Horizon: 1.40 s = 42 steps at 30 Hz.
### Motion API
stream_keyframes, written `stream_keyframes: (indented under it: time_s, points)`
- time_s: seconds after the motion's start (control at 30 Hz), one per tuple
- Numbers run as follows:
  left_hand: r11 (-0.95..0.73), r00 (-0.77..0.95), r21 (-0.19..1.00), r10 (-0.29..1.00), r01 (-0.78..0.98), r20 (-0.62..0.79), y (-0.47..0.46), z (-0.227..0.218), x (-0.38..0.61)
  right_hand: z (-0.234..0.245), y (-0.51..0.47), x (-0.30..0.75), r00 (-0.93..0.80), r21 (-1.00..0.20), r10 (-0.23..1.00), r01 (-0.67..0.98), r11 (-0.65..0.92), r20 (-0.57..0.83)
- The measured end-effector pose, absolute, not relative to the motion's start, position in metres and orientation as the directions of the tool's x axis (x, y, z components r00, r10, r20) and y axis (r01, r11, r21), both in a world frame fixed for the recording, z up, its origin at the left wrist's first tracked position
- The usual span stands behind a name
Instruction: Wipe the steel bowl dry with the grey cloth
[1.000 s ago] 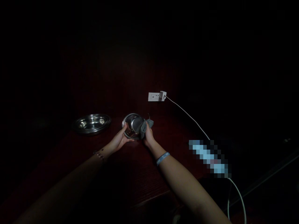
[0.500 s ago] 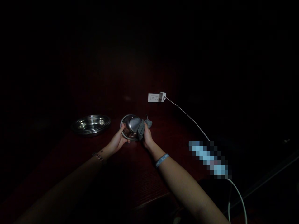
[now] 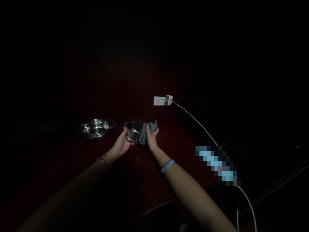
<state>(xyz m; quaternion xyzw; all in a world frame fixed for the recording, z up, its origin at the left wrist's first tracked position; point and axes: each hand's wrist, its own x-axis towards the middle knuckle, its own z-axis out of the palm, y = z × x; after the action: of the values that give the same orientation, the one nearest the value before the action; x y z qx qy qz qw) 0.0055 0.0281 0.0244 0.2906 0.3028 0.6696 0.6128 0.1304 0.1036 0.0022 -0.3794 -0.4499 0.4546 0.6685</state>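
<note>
A small steel bowl [image 3: 133, 131] is held above a dark red table [image 3: 135, 180], tilted with its opening facing me. My left hand [image 3: 121, 145] grips the bowl's left rim, fingers curled round it. My right hand [image 3: 151, 140] is closed on a grey cloth [image 3: 147, 129], which is pressed against the bowl's right side. A beaded bracelet sits on my left wrist and a blue band on my right.
A stack of steel bowls [image 3: 95, 127] rests on the table to the left. A white power socket with a plugged adapter [image 3: 162, 100] lies behind, its white cable [image 3: 196, 121] running right to a blurred-out object [image 3: 216, 163]. The surroundings are very dark.
The bowl has tipped flatter and dropped slightly. My right hand with the cloth has slid round the bowl's right rim; my left hand has shifted a little lower.
</note>
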Motion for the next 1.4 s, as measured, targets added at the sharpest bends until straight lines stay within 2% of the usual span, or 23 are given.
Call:
stream_keyframes:
  time_s: [0.1,0.27,0.37,0.53,0.73,0.9,1.0,1.17,1.27,1.4]
  points:
    - [-0.04,-0.055,0.754,0.998,-0.656,0.005,0.028,0.025,0.007,0.01,0.098,0.134,0.341,-0.964,0.92,-0.106,0.243,0.194]
    - [-0.025,-0.03,0.752,1.0,-0.659,0.007,0.027,0.025,0.007,0.021,0.09,0.14,0.386,-0.943,0.864,0.049,0.331,0.323]
    - [-0.012,-0.017,0.75,1.0,-0.662,0.001,0.027,0.025,0.007,0.023,0.086,0.141,0.366,-0.93,0.859,0.056,0.363,0.357]
    - [0.0,-0.002,0.741,1.0,-0.672,-0.001,0.027,0.025,0.007,0.022,0.084,0.14,0.354,-0.944,0.876,0.089,0.319,0.329]
    - [-0.011,-0.015,0.728,1.0,-0.686,0.001,0.026,0.027,0.01,0.017,0.089,0.142,0.348,-0.891,0.82,0.192,0.412,0.455]
    - [0.003,-0.02,0.73,1.0,-0.683,-0.023,0.025,0.028,0.011,0.012,0.095,0.141,0.31,-0.89,0.839,0.059,0.453,0.448]
    - [0.005,-0.024,0.737,0.999,-0.676,-0.029,0.024,0.03,0.012,0.012,0.097,0.141,0.258,-0.886,0.852,0.05,0.46,0.457]
    - [-0.007,-0.04,0.731,0.999,-0.682,-0.028,0.026,0.029,0.012,0.014,0.092,0.14,0.116,-0.837,0.828,0.081,0.542,0.548]
    - [-0.016,-0.044,0.704,0.999,-0.71,-0.022,0.029,0.025,0.009,0.014,0.087,0.138,0.023,-0.778,0.779,0.084,0.623,0.626]
    - [-0.023,-0.068,0.694,0.997,-0.72,-0.038,0.033,0.022,0.005,0.017,0.083,0.137,-0.202,-0.666,0.67,0.099,0.74,0.715]
